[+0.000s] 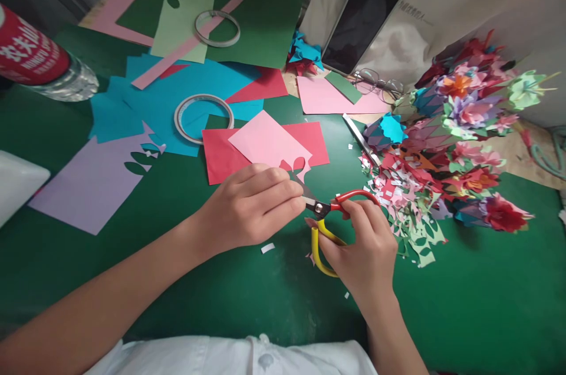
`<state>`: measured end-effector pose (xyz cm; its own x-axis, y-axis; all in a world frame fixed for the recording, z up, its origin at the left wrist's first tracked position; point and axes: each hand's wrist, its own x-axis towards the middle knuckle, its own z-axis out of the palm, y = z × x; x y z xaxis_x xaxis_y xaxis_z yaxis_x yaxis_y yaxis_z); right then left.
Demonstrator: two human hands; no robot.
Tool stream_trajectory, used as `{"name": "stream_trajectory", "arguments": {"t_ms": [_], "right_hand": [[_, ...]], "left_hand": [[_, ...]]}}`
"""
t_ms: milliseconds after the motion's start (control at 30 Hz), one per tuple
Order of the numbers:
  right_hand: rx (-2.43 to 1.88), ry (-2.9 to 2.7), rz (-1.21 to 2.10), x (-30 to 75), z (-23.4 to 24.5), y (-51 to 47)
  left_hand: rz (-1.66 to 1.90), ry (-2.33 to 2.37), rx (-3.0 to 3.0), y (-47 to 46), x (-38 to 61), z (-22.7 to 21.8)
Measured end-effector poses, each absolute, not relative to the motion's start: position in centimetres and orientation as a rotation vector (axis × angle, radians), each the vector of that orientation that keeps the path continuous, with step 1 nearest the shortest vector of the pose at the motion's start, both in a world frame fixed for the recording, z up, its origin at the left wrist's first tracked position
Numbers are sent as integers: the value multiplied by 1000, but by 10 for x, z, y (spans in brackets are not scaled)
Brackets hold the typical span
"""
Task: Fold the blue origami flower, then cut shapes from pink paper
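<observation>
In my right hand (pixel 365 239) is a pair of scissors (pixel 319 208) with one red and one yellow handle loop. The handles are spread apart, and the blades point left toward my other hand. My left hand (pixel 259 201) is closed in a pinch at the blades; its fingers cover the tips and whatever they hold. Just beyond it, a pink paper sheet (pixel 267 138) with rounded cut-outs in its lower right edge overlaps a red paper strip (pixel 316 142). White paper bits, such as a scrap (pixel 267 248), lie on the green table below my hands.
Paper flowers (pixel 473 107) stand at the right beside a pile of paper scraps (pixel 411 210). A box cutter (pixel 360 138) lies near them. Tape rolls (pixel 177 118), blue sheets (pixel 145 80) and a purple sheet (pixel 91 186) spread leftward. A bottle (pixel 38 51) and a phone (pixel 375 3) are farther back.
</observation>
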<state>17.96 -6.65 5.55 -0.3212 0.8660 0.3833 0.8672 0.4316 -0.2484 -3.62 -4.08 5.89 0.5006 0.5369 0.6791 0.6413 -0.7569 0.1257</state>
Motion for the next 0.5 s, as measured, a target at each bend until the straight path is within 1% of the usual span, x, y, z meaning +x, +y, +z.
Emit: {"name": "stream_trajectory", "arguments": {"t_ms": [167,333,433,500], "right_hand": [[-1484,-2179,-12,181,58,-65],[-1498,-2175,-38,182,58,-65],[-1530,-2151,-52,182,58,-65],[-1555,-2129,-68,183,58,-66]], "left_hand": [[-1364,-1332,-2624,-42,-36,62],[-1624,-1652,-2533,-42,-37,69],[-1810,-1704,-2530,-41,-39,71],[-1910,-1631,-2657,-41,-40,71]]}}
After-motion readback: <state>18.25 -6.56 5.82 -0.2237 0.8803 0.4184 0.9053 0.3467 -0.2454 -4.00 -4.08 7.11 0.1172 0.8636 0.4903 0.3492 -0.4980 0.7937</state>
